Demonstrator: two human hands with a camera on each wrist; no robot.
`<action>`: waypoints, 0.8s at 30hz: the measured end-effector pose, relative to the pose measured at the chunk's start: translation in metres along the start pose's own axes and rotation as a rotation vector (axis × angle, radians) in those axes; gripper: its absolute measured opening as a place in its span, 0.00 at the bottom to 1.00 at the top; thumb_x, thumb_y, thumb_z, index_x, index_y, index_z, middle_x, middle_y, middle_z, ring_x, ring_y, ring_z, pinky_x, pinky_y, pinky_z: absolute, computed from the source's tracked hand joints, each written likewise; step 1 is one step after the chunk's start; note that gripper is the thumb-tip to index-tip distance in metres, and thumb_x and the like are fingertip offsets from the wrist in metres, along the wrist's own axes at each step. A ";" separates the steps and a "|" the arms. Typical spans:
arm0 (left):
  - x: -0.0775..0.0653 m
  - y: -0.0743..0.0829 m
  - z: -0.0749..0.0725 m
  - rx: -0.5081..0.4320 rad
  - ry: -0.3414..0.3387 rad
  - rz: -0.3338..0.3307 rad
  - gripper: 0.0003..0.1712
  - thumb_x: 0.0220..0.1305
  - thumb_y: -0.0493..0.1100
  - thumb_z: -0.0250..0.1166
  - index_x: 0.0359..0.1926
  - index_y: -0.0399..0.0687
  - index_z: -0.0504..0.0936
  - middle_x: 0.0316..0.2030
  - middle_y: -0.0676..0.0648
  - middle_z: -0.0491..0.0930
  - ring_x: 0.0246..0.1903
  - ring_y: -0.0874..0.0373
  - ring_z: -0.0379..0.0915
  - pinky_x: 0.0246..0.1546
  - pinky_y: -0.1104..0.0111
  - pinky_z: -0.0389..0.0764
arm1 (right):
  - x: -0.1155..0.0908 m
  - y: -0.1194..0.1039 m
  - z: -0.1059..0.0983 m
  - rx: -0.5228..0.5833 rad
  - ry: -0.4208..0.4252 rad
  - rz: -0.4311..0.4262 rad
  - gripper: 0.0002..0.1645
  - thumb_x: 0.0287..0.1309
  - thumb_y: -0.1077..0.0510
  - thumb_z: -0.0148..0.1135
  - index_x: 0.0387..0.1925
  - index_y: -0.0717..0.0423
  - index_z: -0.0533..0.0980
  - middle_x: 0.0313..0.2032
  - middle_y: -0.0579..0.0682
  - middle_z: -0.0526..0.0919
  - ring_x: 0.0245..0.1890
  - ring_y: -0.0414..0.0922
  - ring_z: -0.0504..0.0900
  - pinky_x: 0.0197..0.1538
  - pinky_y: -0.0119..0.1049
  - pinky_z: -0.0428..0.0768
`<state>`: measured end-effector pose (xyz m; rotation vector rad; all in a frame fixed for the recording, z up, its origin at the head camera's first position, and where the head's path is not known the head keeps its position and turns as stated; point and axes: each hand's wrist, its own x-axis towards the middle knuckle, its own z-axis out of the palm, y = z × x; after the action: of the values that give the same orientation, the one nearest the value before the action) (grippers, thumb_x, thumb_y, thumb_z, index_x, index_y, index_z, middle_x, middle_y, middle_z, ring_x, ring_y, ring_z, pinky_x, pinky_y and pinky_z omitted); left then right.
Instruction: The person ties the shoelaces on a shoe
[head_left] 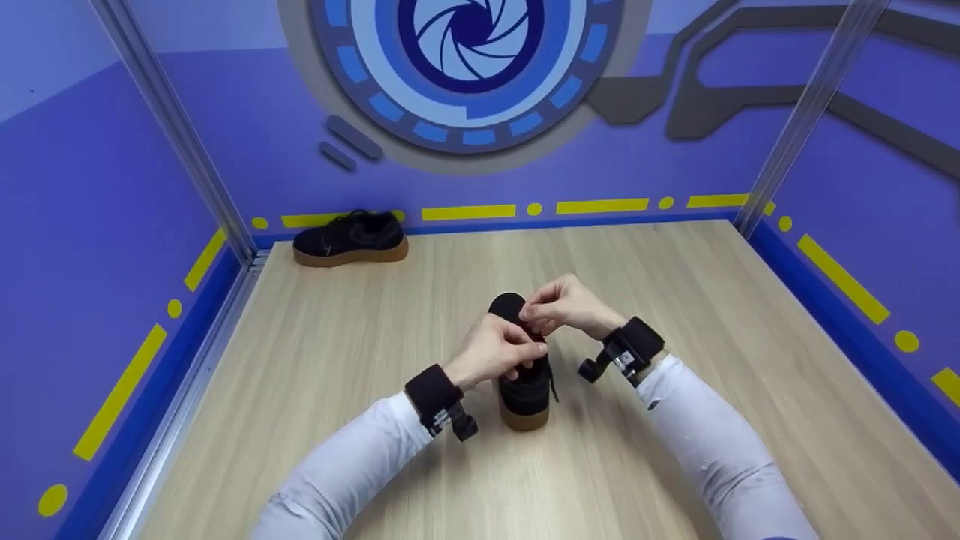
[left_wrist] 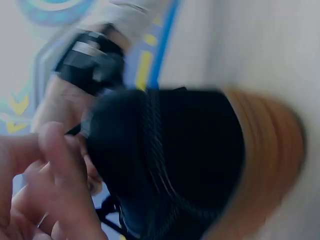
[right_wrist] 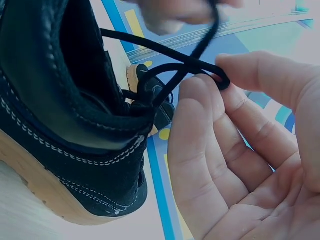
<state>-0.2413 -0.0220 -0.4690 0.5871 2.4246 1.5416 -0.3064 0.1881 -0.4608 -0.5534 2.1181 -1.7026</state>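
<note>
"So, what does the head view give you?"

"One black lace-up shoe (head_left: 525, 397) standing upright on the worktop (head_left: 637, 259), toe pointing away. The left hand (head_left: 491, 349) reaches over it from the left; the right hand (head_left: 574, 304) is at its right side, nearer the toe. A black lace (head_left: 553, 382) dangles down the right flank. There's a second shoe (head_left: 352, 241) well apart, back left beside the wall (head_left: 232, 127)."

"And the left wrist view?"

"Blurry. The left hand's thumb and finger come together just beside the shoe's collar (left_wrist: 110, 120), with a bit of lace at their tips. The right hand is just beyond, and the tan sole (left_wrist: 272, 145) faces away from both hands."

"Does the right wrist view settle what they hold?"

"Yes: the right hand pinches a loop of lace between thumb and fingers, near the shoe's opening. Another strand runs up to the left hand's blurred fingers, which grip it."
</note>
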 end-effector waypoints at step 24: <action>0.022 -0.024 -0.013 -0.187 0.119 0.121 0.10 0.63 0.35 0.77 0.45 0.39 0.90 0.36 0.45 0.91 0.26 0.58 0.84 0.27 0.70 0.85 | 0.000 0.000 -0.001 0.037 -0.010 -0.025 0.13 0.64 0.63 0.72 0.42 0.72 0.85 0.30 0.52 0.90 0.26 0.42 0.87 0.33 0.33 0.87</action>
<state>-0.2712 -0.0321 -0.4844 0.6317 2.3297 1.8775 -0.3064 0.1888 -0.4610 -0.5785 2.0771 -1.7445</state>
